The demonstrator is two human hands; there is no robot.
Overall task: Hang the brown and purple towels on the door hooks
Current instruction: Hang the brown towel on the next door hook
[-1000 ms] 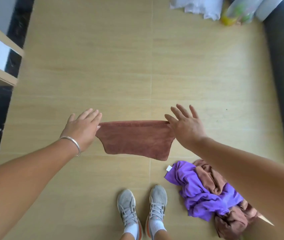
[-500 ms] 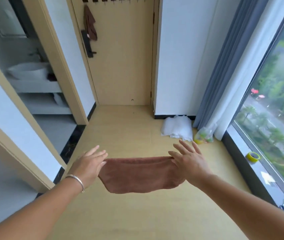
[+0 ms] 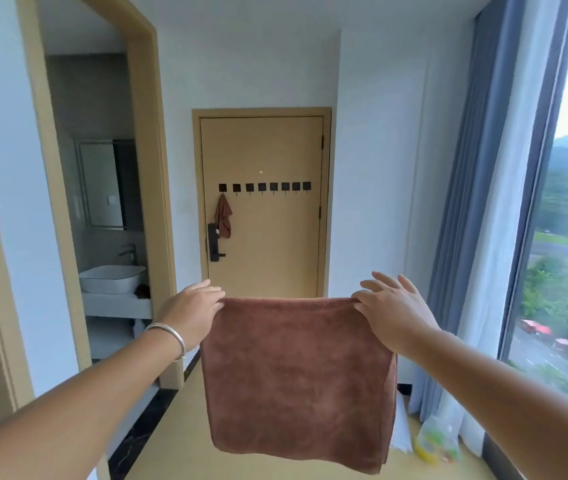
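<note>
The door (image 3: 261, 209) stands well ahead, one brown cloth (image 3: 223, 216) already on the leftmost of its hooks (image 3: 263, 187). A brown towel (image 3: 298, 379) hangs flat in mid-air — spread, I'd guess, to find a hanging edge. The left hand (image 3: 190, 311) and right hand (image 3: 391, 315) pinch its top corners, spare fingers splayed.

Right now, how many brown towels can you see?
2. One brown towel is held spread out by its top corners between the left hand and right hand. The other brown towel hangs from the leftmost door hook. Others may lie out of view.
</note>
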